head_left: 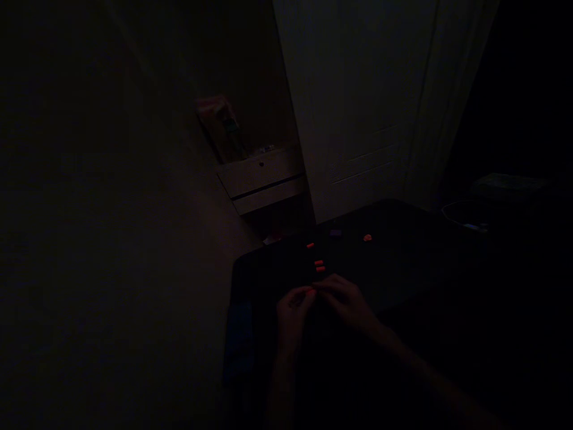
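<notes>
The picture is very dark. Over the near part of a black table, my left hand (293,307) is closed, pinching a small red piece (310,291) between thumb and fingertips. My right hand (348,301) comes in from the right, its fingers closed together and their tips meeting the left fingertips at that piece. What the right fingertips grip is too dim to make out. Just beyond the hands lie two small red bars, a nearer bar (320,269) and a farther bar (319,263), side by side. Another red bar (310,245) lies farther back.
An orange-pink lump (367,237) and a dark purple block (335,233) lie toward the back of the black table (394,263). Blue cloth-like material (239,340) is at its left edge. Behind stand a drawer unit (264,176) and a pale door-like panel (358,107). A white cable (452,206) lies right.
</notes>
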A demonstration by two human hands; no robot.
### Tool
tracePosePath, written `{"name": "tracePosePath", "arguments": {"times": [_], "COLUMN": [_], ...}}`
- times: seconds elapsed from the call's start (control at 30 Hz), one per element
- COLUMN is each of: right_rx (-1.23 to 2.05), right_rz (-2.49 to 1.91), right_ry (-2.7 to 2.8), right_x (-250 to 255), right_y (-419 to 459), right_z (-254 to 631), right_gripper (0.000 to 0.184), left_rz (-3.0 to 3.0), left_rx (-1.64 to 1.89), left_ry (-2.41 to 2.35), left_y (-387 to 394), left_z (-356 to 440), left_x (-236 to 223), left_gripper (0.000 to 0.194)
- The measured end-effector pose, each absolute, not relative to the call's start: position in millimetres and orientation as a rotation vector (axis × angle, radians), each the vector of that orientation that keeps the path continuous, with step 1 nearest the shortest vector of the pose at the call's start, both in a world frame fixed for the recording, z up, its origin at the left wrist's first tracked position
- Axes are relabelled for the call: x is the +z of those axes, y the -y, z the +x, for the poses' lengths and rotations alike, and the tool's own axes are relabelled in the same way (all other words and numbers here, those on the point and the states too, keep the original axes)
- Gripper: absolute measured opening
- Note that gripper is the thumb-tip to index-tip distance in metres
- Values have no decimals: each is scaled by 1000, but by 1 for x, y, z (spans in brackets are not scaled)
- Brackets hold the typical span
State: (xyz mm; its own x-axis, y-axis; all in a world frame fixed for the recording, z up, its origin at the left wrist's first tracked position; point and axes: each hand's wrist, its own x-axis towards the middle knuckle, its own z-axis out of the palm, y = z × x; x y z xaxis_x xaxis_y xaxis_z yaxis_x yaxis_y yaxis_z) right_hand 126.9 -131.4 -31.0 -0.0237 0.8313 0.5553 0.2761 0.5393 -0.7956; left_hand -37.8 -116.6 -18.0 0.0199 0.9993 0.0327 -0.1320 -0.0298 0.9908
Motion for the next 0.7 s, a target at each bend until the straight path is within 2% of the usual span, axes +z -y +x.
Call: {"name": "tracePosePath", "arguments": {"times": [0.2,0.47,0.7], "right_rx": [558,632,624], "right_rz": [-1009,-992,-983], "right_ry": [1557,1613,1630], "right_x": [-31,-23,-25], "right_y": [130,135,133], "right_z": [127,125,125], "right_gripper": [23,22,22], "left_rz": [1177,1166,1169], "left_rx": [1289,1289,1282], "left_ry": [-1164,-1191,-1106], "left_y": [114,115,114], "left_z": [-38,-38,-39], "left_x": [-20,-20,-22], "left_gripper": [30,46,30]}}
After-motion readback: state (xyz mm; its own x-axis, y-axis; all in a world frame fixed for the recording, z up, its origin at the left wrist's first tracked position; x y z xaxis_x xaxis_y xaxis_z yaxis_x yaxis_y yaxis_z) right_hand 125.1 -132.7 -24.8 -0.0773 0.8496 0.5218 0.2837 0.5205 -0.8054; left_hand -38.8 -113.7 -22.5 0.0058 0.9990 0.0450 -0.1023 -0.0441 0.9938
